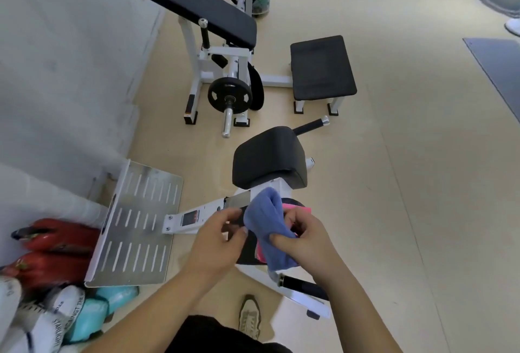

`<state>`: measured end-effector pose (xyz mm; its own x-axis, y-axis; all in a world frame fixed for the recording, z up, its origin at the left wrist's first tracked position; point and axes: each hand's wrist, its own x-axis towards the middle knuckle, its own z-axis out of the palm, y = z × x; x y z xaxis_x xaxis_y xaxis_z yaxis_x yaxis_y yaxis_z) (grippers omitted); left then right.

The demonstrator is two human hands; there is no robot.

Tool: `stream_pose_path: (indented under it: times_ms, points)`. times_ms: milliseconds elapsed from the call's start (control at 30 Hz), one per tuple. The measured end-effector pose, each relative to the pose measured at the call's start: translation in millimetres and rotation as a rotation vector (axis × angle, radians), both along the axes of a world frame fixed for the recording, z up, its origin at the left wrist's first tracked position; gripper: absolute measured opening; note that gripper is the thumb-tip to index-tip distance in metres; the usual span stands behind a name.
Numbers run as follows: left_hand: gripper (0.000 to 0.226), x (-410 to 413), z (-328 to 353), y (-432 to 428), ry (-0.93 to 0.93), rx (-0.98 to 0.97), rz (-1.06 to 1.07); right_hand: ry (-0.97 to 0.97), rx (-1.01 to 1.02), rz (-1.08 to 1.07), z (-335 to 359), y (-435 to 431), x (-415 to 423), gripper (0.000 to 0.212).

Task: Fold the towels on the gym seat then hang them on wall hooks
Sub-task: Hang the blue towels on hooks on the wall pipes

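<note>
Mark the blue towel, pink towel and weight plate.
blue towel [264, 216], head view, bunched middle fold.
pink towel [299, 208], head view, exposed strip at its upper right.
weight plate [221, 88], head view, black face above the hub.

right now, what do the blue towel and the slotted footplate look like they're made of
The blue towel: soft cloth, probably cotton terry or microfibre; it bunches in limp folds, matte and fuzzy. The footplate: bare metal, likely steel or aluminium; dull silver sheen, punched slots, scuffed patches.
</note>
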<state>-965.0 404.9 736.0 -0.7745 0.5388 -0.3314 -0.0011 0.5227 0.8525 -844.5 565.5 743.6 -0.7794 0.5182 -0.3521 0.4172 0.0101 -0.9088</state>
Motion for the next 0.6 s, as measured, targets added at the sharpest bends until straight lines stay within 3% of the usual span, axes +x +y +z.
stream_pose_path:
  times_ms: [133,267,333,433,600]
  points:
    - [0.061,-43,41,-18,-0.059,0.045,-0.074,0.117,-0.223,0.003,27,-9,-17,0.030]
    - [0.038,-67,65,-50,-0.243,0.064,-0.087,0.172,-0.570,-0.026,37,-17,-41,0.034]
    - [0.022,-76,72,-67,-0.246,0.055,-0.023,0.125,-0.535,0.065,39,-21,-61,0.043]
    - [0.020,-96,87,-96,-0.207,0.057,0.011,0.047,-0.317,0.318,47,-29,-106,0.065]
    - [0.027,-147,122,-152,0.016,0.058,0.084,-0.028,-0.194,0.586,84,-68,-201,0.033]
